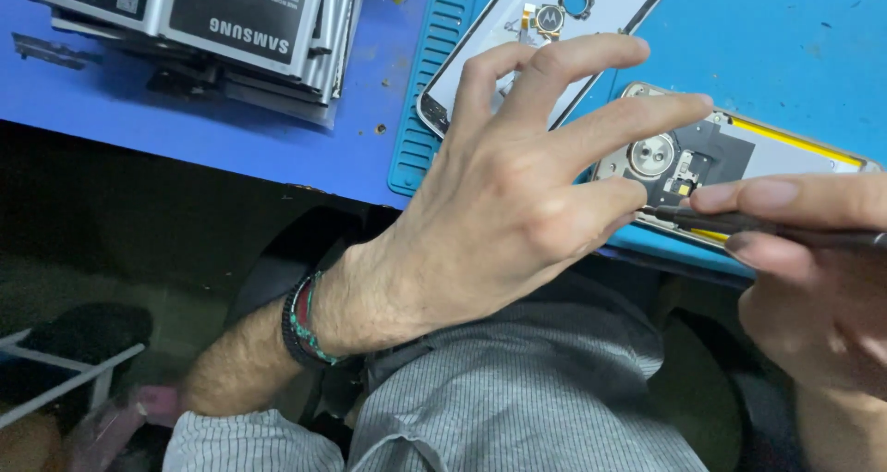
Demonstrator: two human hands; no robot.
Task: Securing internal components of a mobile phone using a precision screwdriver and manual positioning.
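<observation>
The opened phone point(739, 163) lies back-up at the near edge of the blue mat point(443, 75), its camera ring and small boards bare; I judge it light, stiff and fragile inside, best held by its metal rim, never the flex parts; my left hand point(517, 195) spreads wide above it, fingers loose, gripping nothing, the lowest fingertip near its left end; my right hand point(813, 269) pinches a thin dark tool point(739, 223) between thumb and forefinger, tip at the phone's near edge; a second opened phone point(545, 19) lies beyond; stacked batteries point(212, 19) sit far left.
</observation>
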